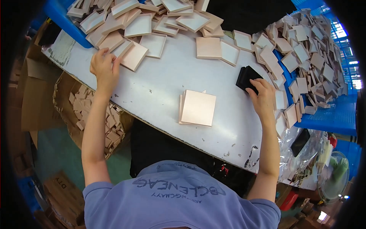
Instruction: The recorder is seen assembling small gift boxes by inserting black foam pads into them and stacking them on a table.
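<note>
At the left of the heap on the table, my left hand (103,68) has its thumb and fingers closed at the edge of a pale pink, shallow square box piece (121,50). My right hand (263,96) grips a small stack of black square pads (248,76) on the right side of the table. Whether they are foam or another material, I cannot tell. Between my hands, nearer my body, lies a short stack of pale pink square boxes (198,108), slightly askew. Other box halves (155,45) lie beyond it, some with white insides facing up.
A blue crate (320,119) on the right overflows with box pieces. Another blue bin (72,28) stands at the far left. Below the table's left edge is a carton of small pink pieces (65,100). Clear plastic bags (305,152) and a fan (334,177) are at the lower right.
</note>
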The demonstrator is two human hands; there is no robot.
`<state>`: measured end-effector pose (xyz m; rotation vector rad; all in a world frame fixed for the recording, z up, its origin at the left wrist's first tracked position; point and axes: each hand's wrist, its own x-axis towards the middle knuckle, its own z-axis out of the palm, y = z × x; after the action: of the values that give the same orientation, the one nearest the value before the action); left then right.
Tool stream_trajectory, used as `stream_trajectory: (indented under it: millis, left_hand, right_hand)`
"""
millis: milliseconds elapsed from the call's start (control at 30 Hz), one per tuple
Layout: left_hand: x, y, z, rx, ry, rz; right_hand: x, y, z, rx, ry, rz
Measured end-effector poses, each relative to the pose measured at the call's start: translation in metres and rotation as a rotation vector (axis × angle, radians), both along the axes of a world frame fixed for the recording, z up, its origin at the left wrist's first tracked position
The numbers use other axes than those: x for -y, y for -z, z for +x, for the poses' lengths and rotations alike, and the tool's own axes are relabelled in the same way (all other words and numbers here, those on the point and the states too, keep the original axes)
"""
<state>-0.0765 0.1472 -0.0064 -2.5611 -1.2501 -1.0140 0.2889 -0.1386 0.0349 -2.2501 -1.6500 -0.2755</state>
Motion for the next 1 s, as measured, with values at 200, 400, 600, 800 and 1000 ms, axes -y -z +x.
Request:
stream_trajectory:
  millis: [200, 400, 600, 800, 1000]
  left_hand:
    - [0.092, -0.041, 0.035, 0.233, 0.450, -0.073]
    - [0.164, -0.040, 0.072, 0.194, 0.830, -0.309]
    - [0.164, -0.028, 0.085, 0.045, 0.937, -0.481]
    - [0.165, -0.014, 0.090, 0.272, 0.881, -0.477]
    - [0.161, -0.022, 0.087, 0.221, 0.896, -0.508]
  right_hand:
    - [0.001, 0.002, 0.009, -0.200, 0.008, 0.064]
    - [0.003, -0.008, 0.002, -0.277, 0.195, 0.368]
    - [0.004, -0.025, -0.076, 0.110, -0.327, 0.469]
    - [-0.007, -0.029, -0.115, -0.072, -0.653, 0.017]
    - [-0.019, -0.028, -0.102, -0.518, -0.740, -0.096]
